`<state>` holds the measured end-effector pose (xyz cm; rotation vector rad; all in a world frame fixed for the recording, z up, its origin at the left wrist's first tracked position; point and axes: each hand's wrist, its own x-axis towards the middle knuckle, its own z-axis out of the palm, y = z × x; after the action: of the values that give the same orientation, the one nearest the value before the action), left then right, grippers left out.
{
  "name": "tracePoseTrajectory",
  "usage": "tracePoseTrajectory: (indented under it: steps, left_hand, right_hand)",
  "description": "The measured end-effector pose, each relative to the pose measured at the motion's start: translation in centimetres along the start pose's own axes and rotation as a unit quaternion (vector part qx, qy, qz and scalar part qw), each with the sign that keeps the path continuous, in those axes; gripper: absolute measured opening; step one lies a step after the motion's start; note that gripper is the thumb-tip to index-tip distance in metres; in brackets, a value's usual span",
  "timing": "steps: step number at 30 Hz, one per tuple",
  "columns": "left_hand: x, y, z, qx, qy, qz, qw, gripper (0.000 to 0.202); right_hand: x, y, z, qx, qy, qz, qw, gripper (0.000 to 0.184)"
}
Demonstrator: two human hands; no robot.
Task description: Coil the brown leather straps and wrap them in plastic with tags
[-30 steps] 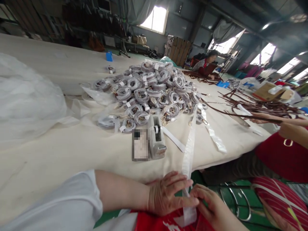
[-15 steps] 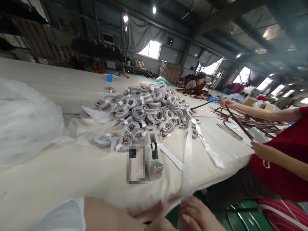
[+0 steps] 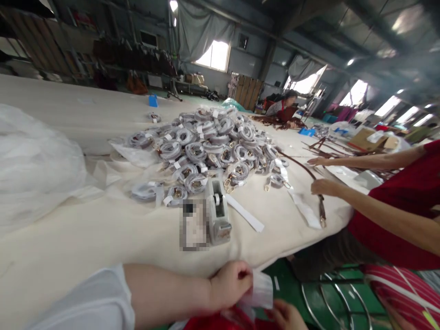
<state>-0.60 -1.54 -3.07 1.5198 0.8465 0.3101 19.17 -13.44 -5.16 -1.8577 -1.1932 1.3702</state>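
My left hand (image 3: 232,284) is closed, fingers curled, on a translucent whitish plastic strip (image 3: 264,291) at the bottom of the view. My right hand (image 3: 288,316), partly cut off by the lower edge, pinches the strip's lower right end. Between my hands and lap, the rest of the strip is hard to make out. Beyond them, a tape dispenser (image 3: 217,213) stands on the table, with a white paper strip (image 3: 245,213) at its right. Behind it lies a big heap of coiled straps (image 3: 206,149) wrapped in pale material, with gold-coloured clasps and white tags.
A blurred-out rectangular thing (image 3: 193,224) lies left of the dispenser. A large plastic bag (image 3: 37,165) covers the table's left. At right, a co-worker in a red top (image 3: 395,215) handles a brown strap (image 3: 304,167). Metal stool rails (image 3: 338,298) stand below the table edge.
The long plastic strip, earlier stretched from the heap to my hands, is off the table and gathered between them. My left hand has come up into view. The co-worker's hands moved lower, nearer the table.
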Motion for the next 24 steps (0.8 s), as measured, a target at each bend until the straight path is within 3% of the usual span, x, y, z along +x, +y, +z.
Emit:
tracePoseTrajectory:
  steps: [2, 5, 8, 12, 17, 19, 20, 22, 24]
  left_hand:
    - [-0.1, 0.4, 0.2, -0.031, -0.019, -0.020, 0.999, 0.022]
    - [-0.2, 0.5, 0.2, -0.046, -0.035, -0.022, 0.998, 0.020]
    - [-0.5, 0.4, 0.0, -0.016, -0.037, 0.014, 0.999, 0.014]
    - [-0.7, 0.9, -0.7, 0.056, -0.018, 0.067, 0.996, 0.015]
    - [-1.0, 2.5, -1.6, 0.052, -0.004, 0.089, 0.995, 0.041]
    - [-1.1, 2.6, -1.6, 0.074, -0.003, 0.095, 0.993, 0.040]
    - [-1.1, 2.5, -1.5, 0.089, -0.006, 0.101, 0.991, 0.039]
    - [-0.8, 1.7, -1.3, 0.110, -0.028, 0.121, 0.986, 0.038]
    - [-0.4, 0.8, -1.0, 0.104, -0.078, 0.125, 0.984, 0.041]
  right_hand:
    - [-1.4, -0.1, 0.5, 0.041, -0.006, -0.041, 0.998, 0.035]
    - [-2.4, -1.5, 1.7, 0.116, -0.031, -0.080, 0.990, 0.057]
    - [-1.5, -2.4, 3.6, 0.143, -0.041, -0.073, 0.986, 0.045]
    - [-0.2, -2.4, 5.2, 0.074, -0.069, -0.098, 0.990, 0.041]
    - [-1.0, -2.3, 5.2, -0.066, -0.139, -0.154, 0.976, 0.041]
    - [-0.9, -2.0, 3.7, -0.102, -0.138, -0.152, 0.973, 0.038]
    - [-0.5, -1.8, 2.2, -0.118, -0.108, -0.140, 0.977, 0.037]
    - [1.1, -1.7, -2.8, -0.149, 0.026, -0.094, 0.984, 0.042]
    - [3.5, -2.1, -9.7, -0.173, 0.211, -0.059, 0.960, 0.043]
